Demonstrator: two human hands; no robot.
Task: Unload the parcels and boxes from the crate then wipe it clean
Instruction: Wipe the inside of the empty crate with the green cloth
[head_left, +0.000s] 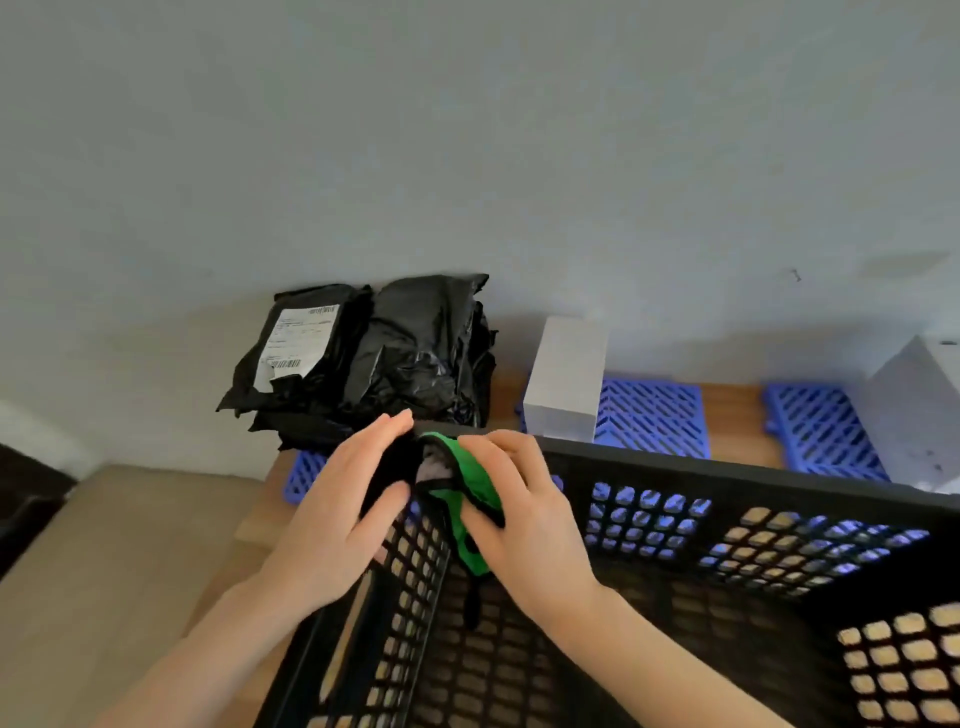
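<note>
Watching from the head view, I see both hands meeting at the far left corner of the crate. The cloth, green with dark trim, is draped over that corner, partly on the rim and partly hanging down inside.

My right hand has its fingers curled over the cloth and squeezes it against the inner face of the corner. My left hand comes at the same corner from outside, fingers laid over the top edge and thumb set against the wall below, clasping the corner. Whether it also catches the cloth's dark edge, I cannot tell.

What matters next is where the crate lies from this grip. The far rim runs away to the right, the left wall runs back toward me, and the lattice floor, bare where I can see it, sits below and to the right. My right hand is already inside and nearer all of that, so I judge the wipe is its job while the left steadies.

Unloading looks done: the parcels are stacked just beyond the corner, and a box stands behind the far rim on blue mats.
</note>
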